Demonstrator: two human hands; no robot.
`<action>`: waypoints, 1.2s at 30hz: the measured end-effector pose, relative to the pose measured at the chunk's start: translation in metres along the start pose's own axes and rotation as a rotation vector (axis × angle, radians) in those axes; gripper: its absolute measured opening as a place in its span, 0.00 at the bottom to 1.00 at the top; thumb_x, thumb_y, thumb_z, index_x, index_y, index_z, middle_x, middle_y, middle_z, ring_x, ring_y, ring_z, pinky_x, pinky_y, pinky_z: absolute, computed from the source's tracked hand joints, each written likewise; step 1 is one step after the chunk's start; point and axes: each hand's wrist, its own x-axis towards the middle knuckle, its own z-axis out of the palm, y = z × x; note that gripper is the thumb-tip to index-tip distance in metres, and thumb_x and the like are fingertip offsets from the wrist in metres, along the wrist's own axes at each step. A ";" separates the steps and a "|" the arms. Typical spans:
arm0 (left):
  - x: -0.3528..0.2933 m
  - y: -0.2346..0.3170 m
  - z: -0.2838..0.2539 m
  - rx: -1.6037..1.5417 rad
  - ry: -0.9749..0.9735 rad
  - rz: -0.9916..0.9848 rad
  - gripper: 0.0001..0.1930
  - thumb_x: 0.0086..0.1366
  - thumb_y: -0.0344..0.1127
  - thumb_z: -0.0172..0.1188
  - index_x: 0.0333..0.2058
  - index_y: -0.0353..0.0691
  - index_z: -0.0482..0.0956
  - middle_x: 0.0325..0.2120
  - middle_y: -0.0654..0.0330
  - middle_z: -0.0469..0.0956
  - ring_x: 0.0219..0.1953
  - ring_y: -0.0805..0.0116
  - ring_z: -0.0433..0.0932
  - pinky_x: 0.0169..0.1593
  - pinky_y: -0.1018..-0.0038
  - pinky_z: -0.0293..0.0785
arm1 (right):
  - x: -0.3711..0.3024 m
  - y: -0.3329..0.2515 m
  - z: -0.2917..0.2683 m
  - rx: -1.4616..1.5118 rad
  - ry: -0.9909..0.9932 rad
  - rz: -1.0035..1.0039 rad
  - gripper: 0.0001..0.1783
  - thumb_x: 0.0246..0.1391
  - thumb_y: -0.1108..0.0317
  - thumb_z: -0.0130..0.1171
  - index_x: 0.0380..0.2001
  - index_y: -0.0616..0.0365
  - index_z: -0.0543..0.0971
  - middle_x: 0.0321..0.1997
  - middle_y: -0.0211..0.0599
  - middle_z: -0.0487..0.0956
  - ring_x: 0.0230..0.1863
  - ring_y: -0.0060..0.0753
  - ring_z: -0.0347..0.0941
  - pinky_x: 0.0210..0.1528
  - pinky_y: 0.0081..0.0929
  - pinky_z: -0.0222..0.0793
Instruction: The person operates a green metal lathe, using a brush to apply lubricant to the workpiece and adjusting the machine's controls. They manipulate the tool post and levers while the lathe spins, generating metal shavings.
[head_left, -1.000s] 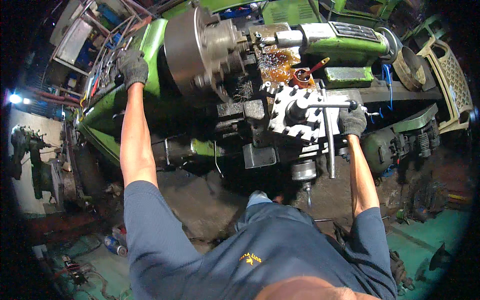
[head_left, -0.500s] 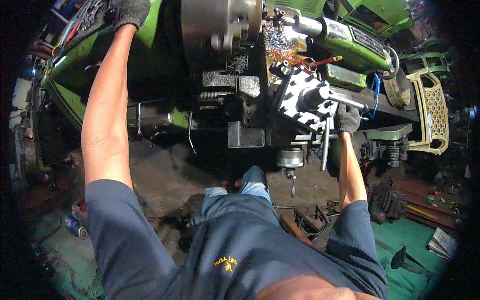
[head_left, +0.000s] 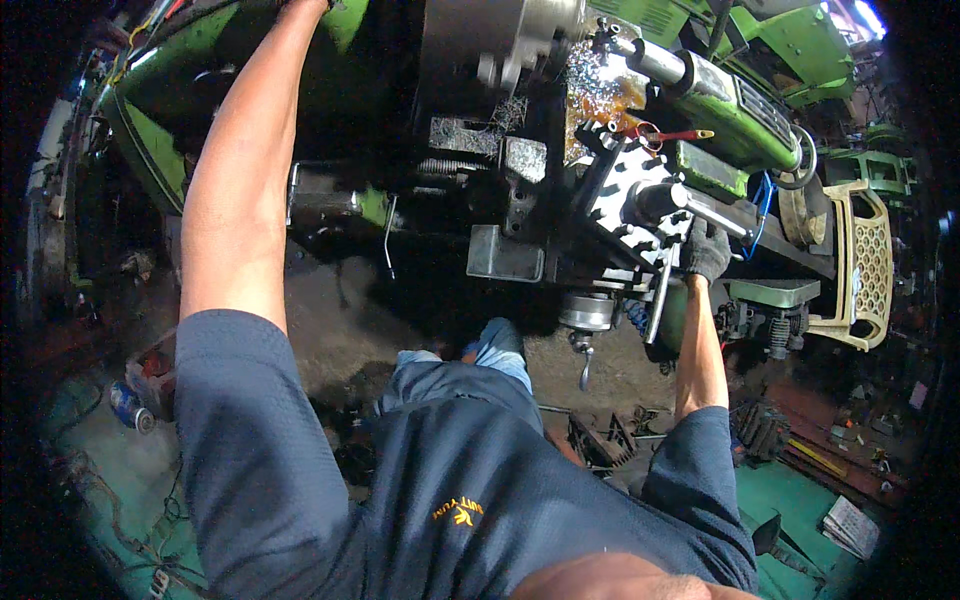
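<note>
One black-knobbed silver-steel lever [head_left: 715, 213], right of centre, points lower-right lengthwise; grey-gloved right hand [head_left: 708, 252], top-cropped left hand [head_left: 317, 4]: finger grips unclear.

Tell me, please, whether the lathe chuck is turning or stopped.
Apparently turning: the chuck looks motion-blurred, while the tool post is sharp.

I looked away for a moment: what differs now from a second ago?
The view has turned; the chuck sits farther right and higher in the picture. The left hand, earlier in full view by the green headstock, is now mostly beyond the top edge, its grip hidden. The right hand stays beside the tool post.
</note>
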 end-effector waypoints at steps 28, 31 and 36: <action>-0.002 0.000 0.009 -0.033 0.107 -0.114 0.12 0.52 0.36 0.57 0.34 0.42 0.85 0.36 0.44 0.80 0.45 0.45 0.77 0.48 0.51 0.70 | 0.002 0.001 0.005 0.007 0.076 -0.034 0.24 0.56 0.46 0.59 0.45 0.53 0.83 0.44 0.47 0.84 0.45 0.52 0.80 0.48 0.42 0.73; 0.001 -0.009 0.022 -0.052 0.137 -0.097 0.13 0.52 0.36 0.56 0.35 0.42 0.84 0.37 0.43 0.79 0.46 0.44 0.77 0.48 0.51 0.70 | -0.002 -0.003 0.002 0.031 0.100 -0.086 0.23 0.56 0.47 0.58 0.44 0.53 0.83 0.45 0.47 0.83 0.46 0.52 0.80 0.49 0.41 0.73; -0.005 0.002 0.016 -0.050 0.142 -0.110 0.13 0.52 0.36 0.56 0.36 0.43 0.84 0.42 0.41 0.78 0.47 0.41 0.75 0.48 0.50 0.69 | -0.002 0.002 0.002 0.004 0.049 -0.069 0.23 0.56 0.47 0.58 0.45 0.52 0.83 0.43 0.47 0.84 0.44 0.52 0.80 0.47 0.41 0.73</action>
